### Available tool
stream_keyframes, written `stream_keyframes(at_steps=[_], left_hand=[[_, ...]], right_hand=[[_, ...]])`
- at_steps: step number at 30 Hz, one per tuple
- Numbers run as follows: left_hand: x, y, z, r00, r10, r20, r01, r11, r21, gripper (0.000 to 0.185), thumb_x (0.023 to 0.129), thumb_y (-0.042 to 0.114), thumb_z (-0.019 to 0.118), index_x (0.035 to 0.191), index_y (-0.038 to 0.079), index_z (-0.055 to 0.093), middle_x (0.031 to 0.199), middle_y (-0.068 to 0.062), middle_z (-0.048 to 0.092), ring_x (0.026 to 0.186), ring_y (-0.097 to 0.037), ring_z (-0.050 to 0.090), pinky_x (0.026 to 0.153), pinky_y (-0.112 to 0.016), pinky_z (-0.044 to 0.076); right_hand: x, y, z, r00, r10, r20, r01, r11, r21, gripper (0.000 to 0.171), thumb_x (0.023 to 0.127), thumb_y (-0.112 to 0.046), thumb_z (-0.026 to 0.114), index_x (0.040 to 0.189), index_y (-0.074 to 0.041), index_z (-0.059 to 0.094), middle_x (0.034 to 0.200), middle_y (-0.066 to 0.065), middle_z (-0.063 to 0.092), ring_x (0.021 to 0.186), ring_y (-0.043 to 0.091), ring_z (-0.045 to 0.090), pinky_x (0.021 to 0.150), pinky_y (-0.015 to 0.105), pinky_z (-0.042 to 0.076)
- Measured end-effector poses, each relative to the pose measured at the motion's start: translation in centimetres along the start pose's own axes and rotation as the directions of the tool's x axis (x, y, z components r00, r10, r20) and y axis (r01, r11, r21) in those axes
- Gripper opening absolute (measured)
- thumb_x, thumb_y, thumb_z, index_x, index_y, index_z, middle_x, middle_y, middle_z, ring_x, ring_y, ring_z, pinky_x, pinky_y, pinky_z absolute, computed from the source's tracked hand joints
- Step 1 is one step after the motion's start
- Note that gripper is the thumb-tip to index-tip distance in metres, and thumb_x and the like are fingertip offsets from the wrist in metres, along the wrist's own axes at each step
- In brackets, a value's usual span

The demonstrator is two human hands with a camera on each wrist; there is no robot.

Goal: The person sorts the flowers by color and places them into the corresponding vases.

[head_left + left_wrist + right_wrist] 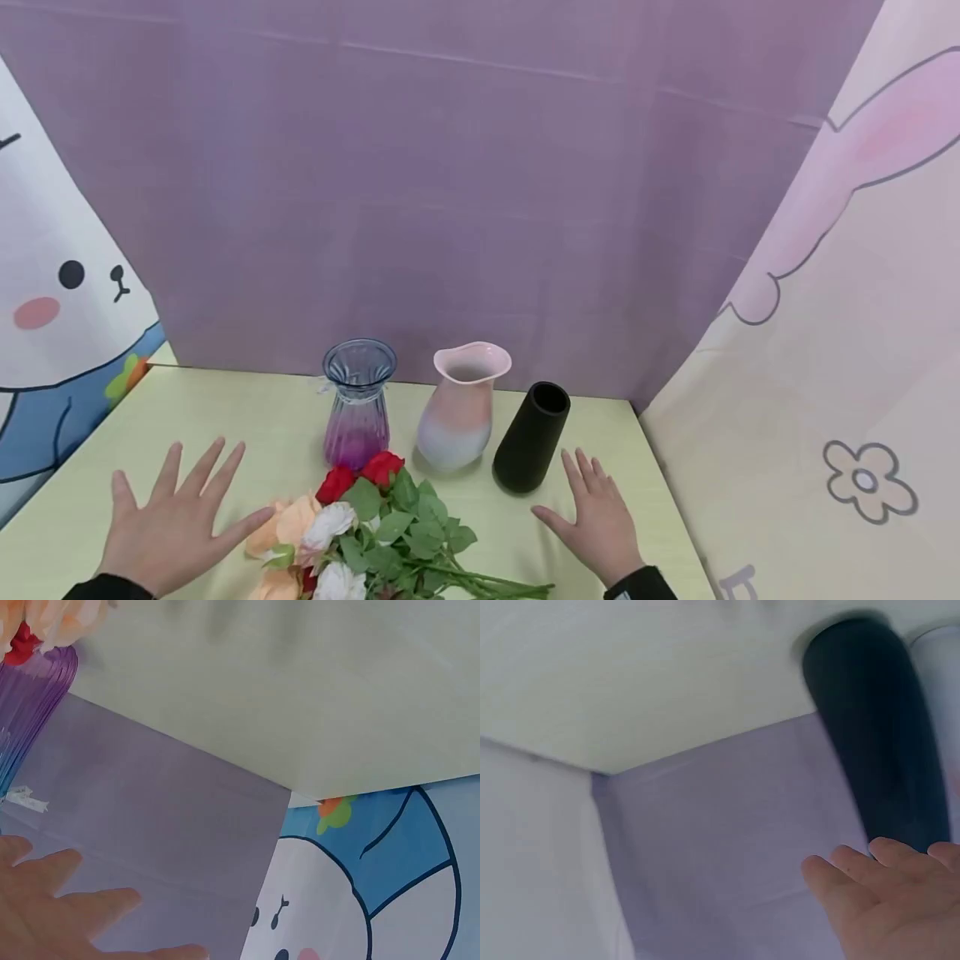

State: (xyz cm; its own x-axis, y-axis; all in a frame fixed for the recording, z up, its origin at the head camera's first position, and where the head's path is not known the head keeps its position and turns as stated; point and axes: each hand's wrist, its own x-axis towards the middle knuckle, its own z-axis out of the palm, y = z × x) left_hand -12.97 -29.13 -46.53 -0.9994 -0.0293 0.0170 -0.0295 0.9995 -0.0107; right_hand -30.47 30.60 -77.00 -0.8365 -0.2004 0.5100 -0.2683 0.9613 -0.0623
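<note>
So, both hands lie flat on the table, nothing held.
L hand [174, 523]: palm down, fingers [197, 471] spread wide and straight, holding nothing; thumb tip is just beside the peach bloom of the flower bunch [360, 533], I cannot tell if it touches.
R hand [597, 517]: palm down, fingers [587, 472] straight and only a little apart, thumb out to the side; holding nothing.
Flowers: bunch lies on its side between the two thumbs, blooms (red, white, peach) twd the L hand, green stems running twd the R wrist; nearer to L thumb than to R thumb.
Black vase [532, 437]: upright, just beyond the R fingertips and slightly to their inner side; near, but not touching as far as head view shows. Wrist view shows it as a dark blurred shape [874, 727] past the fingertips.
Pink vase [460, 408]: upright w/ wavy rim, beside black vase, farther inward from R fingers.
Glass vase [357, 405]: clear top, purple base, upright, beyond the red blooms, well apart from L fingertips.
Table [247, 417]: pale yellow-green top, under both palms.
Backdrop: purple cloth [480, 183] behind the vases; rabbit cartoon panel [52, 292] on the side outward of L fingers.
</note>
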Motion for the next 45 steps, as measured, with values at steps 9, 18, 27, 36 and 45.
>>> stream_keyframes(at_steps=[9, 18, 27, 36, 45], left_hand=[[0.2, -1.7, 4.9, 1.0, 0.001, -0.022, -0.001, 0.999, 0.041, 0.11, 0.075, 0.095, 0.029, 0.159, 0.023, 0.023, 0.16, -0.022, 0.026, 0.139, -0.062, 0.012, 0.097, -0.086, -0.012], [2.2, -5.1, 14.7, 0.999, -0.027, 0.02, 0.026, 0.998, 0.054, 0.108, 0.073, 0.097, 0.027, 0.16, 0.037, 0.007, 0.162, -0.015, 0.027, 0.141, -0.058, 0.018, 0.099, -0.087, 0.004], [-0.2, -0.9, 7.6, 0.981, -0.05, 0.188, 0.048, 0.999, 0.015, 0.114, 0.073, 0.097, 0.021, 0.157, 0.02, 0.029, 0.15, -0.025, 0.042, 0.133, -0.062, 0.028, 0.099, -0.087, 0.011], [-2.0, 2.5, 1.8, 0.961, -0.067, 0.268, 0.077, 0.997, -0.025, 0.118, 0.074, 0.097, 0.018, 0.152, 0.01, 0.038, 0.146, -0.029, 0.044, 0.13, -0.062, 0.032, 0.102, -0.084, 0.018], [-1.0, 1.5, 4.3, 0.959, -0.067, 0.276, 0.078, 0.997, -0.03, 0.124, 0.07, 0.099, 0.014, 0.152, 0.009, 0.038, 0.143, -0.03, 0.047, 0.129, -0.061, 0.034, 0.099, -0.082, 0.025]], right_hand=[[-2.4, -5.2, 2.0, 0.997, -0.005, 0.071, -0.006, 0.988, 0.156, 0.109, 0.067, -0.088, 0.06, 0.157, -0.038, 0.022, 0.164, -0.009, 0.021, 0.153, 0.022, 0.02, 0.112, 0.056, 0.038], [-4.3, -10.8, -0.6, 0.99, -0.1, 0.105, 0.075, 0.972, 0.221, 0.108, 0.069, -0.079, 0.068, 0.157, -0.03, 0.028, 0.159, -0.005, 0.036, 0.147, 0.02, 0.034, 0.108, 0.032, 0.045], [-2.4, -18.3, -10.9, 0.943, -0.179, 0.279, 0.084, 0.943, 0.323, 0.087, 0.071, -0.077, 0.068, 0.14, -0.025, 0.055, 0.132, -0.001, 0.062, 0.119, 0.025, 0.059, 0.087, 0.042, 0.057], [-9.1, -16.1, 12.0, 0.886, -0.354, 0.298, 0.198, 0.872, 0.447, 0.057, 0.084, -0.077, 0.055, 0.134, -0.05, 0.048, 0.11, -0.022, 0.055, 0.091, 0.005, 0.054, 0.054, 0.036, 0.049], [-10.0, -20.0, 10.0, 0.86, -0.449, 0.242, 0.253, 0.788, 0.561, 0.049, 0.091, -0.062, 0.059, 0.135, -0.042, 0.05, 0.114, -0.019, 0.055, 0.093, 0.007, 0.057, 0.056, 0.04, 0.051]])
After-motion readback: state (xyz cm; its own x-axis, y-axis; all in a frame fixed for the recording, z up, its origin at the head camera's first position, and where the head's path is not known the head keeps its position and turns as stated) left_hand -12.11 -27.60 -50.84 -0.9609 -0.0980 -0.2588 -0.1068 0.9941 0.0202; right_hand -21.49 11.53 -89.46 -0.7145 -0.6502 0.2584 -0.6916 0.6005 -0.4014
